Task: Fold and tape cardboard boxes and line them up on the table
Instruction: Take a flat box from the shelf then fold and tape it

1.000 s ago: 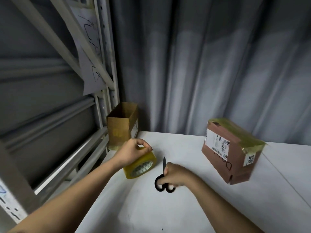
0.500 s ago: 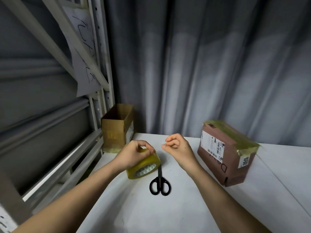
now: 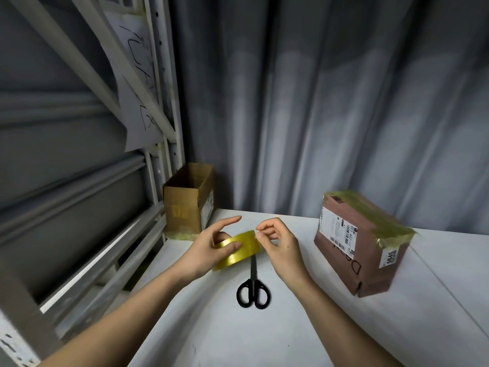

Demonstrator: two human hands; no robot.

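At centre frame the left hand (image 3: 209,247) grips a roll of yellow tape (image 3: 238,249), thumb across its outer band, index finger extended, the roll lifted just above the white table (image 3: 304,327). The right hand (image 3: 280,245) pinches at the roll's upper right edge with thumb and forefinger, remaining fingers curled. Black scissors (image 3: 253,288) lie closed on the table directly below the roll. At right stands a sealed brown box (image 3: 357,250), yellow tape over its top, bearing a barcode shipping label with print too small to read and a small sticker reading "6845". At left of centre, against the shelf frame (image 3: 169,128), an open cardboard box (image 3: 188,200) stands upright. A paper sheet (image 3: 137,102) with illegible handwriting hangs upper left.
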